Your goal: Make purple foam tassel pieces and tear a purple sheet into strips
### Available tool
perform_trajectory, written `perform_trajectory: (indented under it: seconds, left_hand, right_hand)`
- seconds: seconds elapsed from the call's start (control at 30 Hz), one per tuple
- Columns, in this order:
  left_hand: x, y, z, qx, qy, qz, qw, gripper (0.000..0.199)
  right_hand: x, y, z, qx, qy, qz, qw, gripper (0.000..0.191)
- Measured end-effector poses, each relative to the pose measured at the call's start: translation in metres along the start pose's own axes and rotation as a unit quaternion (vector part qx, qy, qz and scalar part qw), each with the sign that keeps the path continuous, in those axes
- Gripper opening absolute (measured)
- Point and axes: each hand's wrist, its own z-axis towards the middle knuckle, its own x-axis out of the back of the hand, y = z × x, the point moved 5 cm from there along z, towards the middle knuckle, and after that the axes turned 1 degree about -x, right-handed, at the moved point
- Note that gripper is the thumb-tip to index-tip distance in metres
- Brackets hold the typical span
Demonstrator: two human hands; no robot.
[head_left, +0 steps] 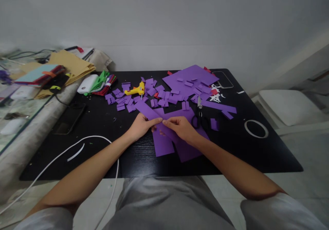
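A long strip of purple paper slants between my two hands above the table. My left hand pinches its edge, thumb on top and fingers beneath. Close beside it, my right hand grips the same strip, with the two thumb tips almost meeting. Under the hands lie larger purple sheets. Scissors with black handles rest just right of my right hand, next to a small folded purple piece.
A yellow glue gun lies among many small purple pieces. Behind are a big purple sheet and white scraps. A white cable crosses the left side; a tape ring lies right, a phone left.
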Motion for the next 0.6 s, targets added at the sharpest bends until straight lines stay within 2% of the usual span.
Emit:
perform_trajectory:
  seconds: [0.17, 0.37, 0.6]
  left_hand:
    - [0.014, 0.004, 0.003, -0.036, 0.068, -0.014, 0.997, 0.030]
    - [0.018, 0.003, 0.005, -0.039, 0.081, -0.010, 0.996, 0.030]
    - [0.032, 0.001, 0.010, -0.055, 0.126, -0.022, 0.990, 0.027]
  right_hand:
    - [0.000, 0.000, 0.001, -0.011, 0.004, 0.022, 1.000, 0.040]
    - [0.000, -0.001, 0.001, 0.000, 0.001, 0.022, 1.000, 0.041]
    - [0.001, 0.001, 0.003, -0.010, 0.007, 0.036, 0.999, 0.043]
